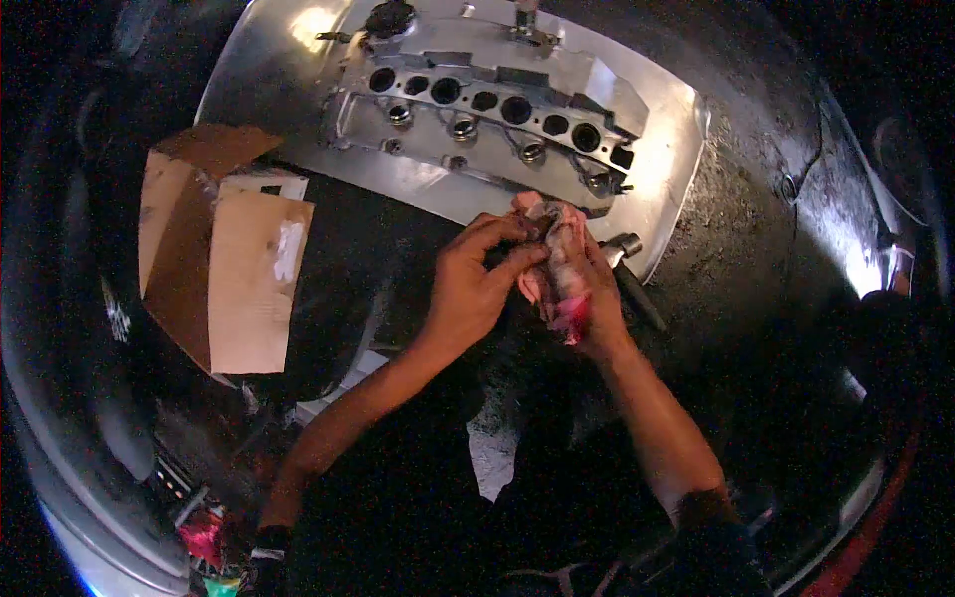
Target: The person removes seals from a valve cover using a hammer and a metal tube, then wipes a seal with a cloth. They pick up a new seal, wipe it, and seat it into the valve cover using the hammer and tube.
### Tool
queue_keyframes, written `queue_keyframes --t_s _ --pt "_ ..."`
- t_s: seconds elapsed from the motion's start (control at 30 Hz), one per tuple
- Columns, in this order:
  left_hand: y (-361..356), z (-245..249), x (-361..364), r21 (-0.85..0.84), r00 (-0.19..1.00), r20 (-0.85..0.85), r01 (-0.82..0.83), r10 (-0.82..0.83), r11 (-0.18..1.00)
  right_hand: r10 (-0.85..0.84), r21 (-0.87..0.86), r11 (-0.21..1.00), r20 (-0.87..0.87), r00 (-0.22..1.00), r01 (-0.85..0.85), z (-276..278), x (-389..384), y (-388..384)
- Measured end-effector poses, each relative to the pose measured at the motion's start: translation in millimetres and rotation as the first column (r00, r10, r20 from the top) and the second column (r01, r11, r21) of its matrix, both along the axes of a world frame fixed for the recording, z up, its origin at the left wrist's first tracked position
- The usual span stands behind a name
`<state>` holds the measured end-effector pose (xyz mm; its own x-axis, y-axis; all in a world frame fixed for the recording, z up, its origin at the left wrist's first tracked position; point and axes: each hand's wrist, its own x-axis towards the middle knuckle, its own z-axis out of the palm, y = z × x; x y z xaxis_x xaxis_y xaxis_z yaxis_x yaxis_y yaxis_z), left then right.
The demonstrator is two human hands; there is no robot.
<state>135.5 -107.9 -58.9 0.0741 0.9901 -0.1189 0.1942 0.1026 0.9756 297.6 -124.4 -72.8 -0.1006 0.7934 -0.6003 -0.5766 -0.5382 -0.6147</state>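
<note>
A crumpled pink, dirt-stained rag (564,261) is between my two hands, in front of my body. My left hand (479,277) has its thumb and fingers closed at the rag's left side; a dark patch there hides whether they pinch anything else. My right hand (603,303) cups the rag from the right, its fingers curled behind it. Just beyond them lies a metal engine part (477,114) with a row of round ports, resembling a cylinder head. Beside my right hand is a hammer-like tool (645,298), its head partly hidden.
The engine part rests on a shiny metal sheet (244,90) with a raised edge. An open cardboard box (249,289) stands at the left. A lit lamp (870,274) shines at the far right. Red and green items (204,537) lie at the lower left.
</note>
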Motion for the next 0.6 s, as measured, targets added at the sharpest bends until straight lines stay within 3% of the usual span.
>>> queue_keyframes --t_s 0.07,0.17,0.2,0.27,0.33,0.37,0.47,0.57,0.6 --pt "0.0 -6.4 -3.6 0.007 0.999 -0.019 0.03 -0.03 1.0 0.144 0.064 0.987 0.048 0.988 -0.147 -5.1 3.8 4.5" --pt "-5.1 2.7 3.3 -0.24 0.992 0.121 -0.003 0.033 0.971 0.202 0.008 0.979 0.116 0.973 -0.204 -40.0 18.7 -4.7" --pt "-4.1 7.4 3.8 -0.115 0.997 -0.023 0.068 -0.071 0.991 0.191 0.194 0.944 0.337 0.922 -0.266 -61.4 14.2 -10.0" --pt "2.6 11.9 1.1 0.14 0.928 -0.303 0.27 -0.218 0.953 0.215 0.216 0.926 0.368 0.904 -0.309 -67.9 17.9 -13.0" --pt "2.8 -4.3 -6.3 0.003 0.913 -0.15 0.383 -0.379 0.924 0.328 0.14 0.928 0.138 0.935 -0.346 -58.0 17.1 -13.8" --pt "3.1 -9.5 -8.2 -0.021 0.921 -0.103 0.375 -0.375 0.927 0.377 0.094 0.925 -0.105 0.92 -0.368 -17.6 18.2 -10.2" --pt "3.3 1.0 -3.6 -0.166 0.948 -0.003 0.314 -0.319 0.935 0.571 0.091 0.82 -0.062 0.819 -0.565 -14.1 26.4 -4.0" --pt "7.1 -15.0 -6.2 -0.001 0.981 0.022 0.193 -0.193 0.981 0.497 0.259 0.825 0.088 0.863 -0.502 -8.7 24.7 3.2" --pt "7.3 -18.1 -7.9 -0.035 0.991 0.082 0.107 -0.104 0.994 0.455 0.318 0.813 0.177 0.873 -0.488 -10.7 20.1 3.6"
